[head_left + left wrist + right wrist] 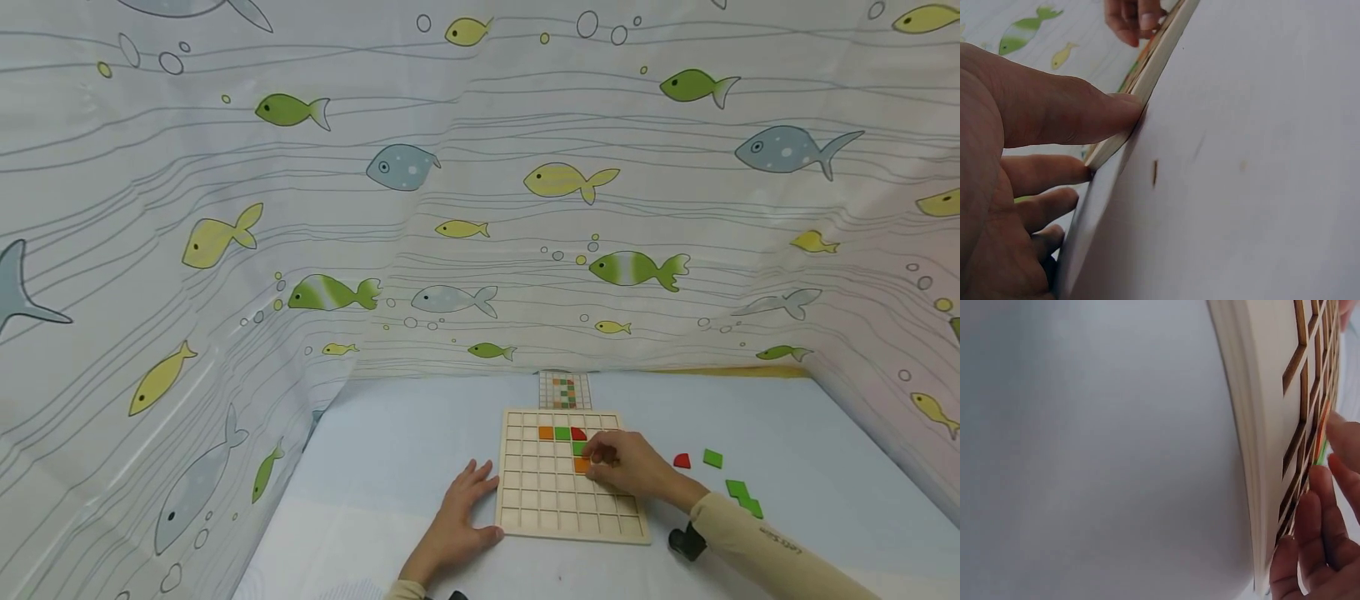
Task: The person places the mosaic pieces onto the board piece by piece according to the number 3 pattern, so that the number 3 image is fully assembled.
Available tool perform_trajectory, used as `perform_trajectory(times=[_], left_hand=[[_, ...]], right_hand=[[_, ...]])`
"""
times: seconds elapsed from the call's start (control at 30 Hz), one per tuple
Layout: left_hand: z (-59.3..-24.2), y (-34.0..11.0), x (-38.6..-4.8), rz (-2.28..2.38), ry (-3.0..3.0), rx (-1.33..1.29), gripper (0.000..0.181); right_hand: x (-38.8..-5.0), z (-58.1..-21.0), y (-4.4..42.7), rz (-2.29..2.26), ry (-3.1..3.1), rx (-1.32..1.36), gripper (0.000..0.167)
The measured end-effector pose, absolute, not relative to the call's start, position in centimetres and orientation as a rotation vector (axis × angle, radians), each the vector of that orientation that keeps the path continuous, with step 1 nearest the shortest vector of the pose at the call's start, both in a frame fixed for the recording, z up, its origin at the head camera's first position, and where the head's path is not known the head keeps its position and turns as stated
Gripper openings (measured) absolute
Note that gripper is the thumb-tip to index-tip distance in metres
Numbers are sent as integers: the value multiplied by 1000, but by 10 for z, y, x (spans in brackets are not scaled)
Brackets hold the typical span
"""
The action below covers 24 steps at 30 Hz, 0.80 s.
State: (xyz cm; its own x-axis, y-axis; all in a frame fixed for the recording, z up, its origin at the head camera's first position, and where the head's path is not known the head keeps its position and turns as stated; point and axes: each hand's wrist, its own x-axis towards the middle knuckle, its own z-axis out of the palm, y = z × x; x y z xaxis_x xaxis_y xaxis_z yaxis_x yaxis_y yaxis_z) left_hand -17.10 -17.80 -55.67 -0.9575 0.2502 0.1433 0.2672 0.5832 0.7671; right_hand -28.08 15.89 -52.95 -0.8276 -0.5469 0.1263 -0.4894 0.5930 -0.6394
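A wooden grid board [540,500] lies on the table, with orange [546,433], green [562,433] and red [578,434] tiles in one row. Below the red one sits another green tile [578,449]. My right hand [626,462] reaches over the board's right part, thumb and forefinger at an orange tile [582,466] under that green one. In the right wrist view, fingertips meet this orange tile [1322,432] at the grid; its far edge is hidden. My left hand [461,517] steadies the board's left edge, its thumb [1104,115] touching the front corner, fingers spread.
Loose tiles lie right of the board: a red quarter-round tile [682,461] and several green ones [712,458]. Behind the board is a pattern card [564,390] with a coloured grid. A fish-print curtain [480,208] surrounds the table.
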Motion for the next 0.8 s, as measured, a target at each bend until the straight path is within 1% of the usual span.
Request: perform_trajectory(times=[0.23, 0.6, 0.8], left_hand=[[-557, -179, -171, -1357, -2780, -453, 74], [-558, -179, -172, -1312, -2788, -456, 74], [-558, -180, -172, -1324, -2781, -458, 75]], right_hand=[[-286, -519, 182, -962, 2875, -772, 18], [-288, -503, 254, -774, 3018, -687, 23], [-287, -498, 290, -686, 3060, -607, 28]])
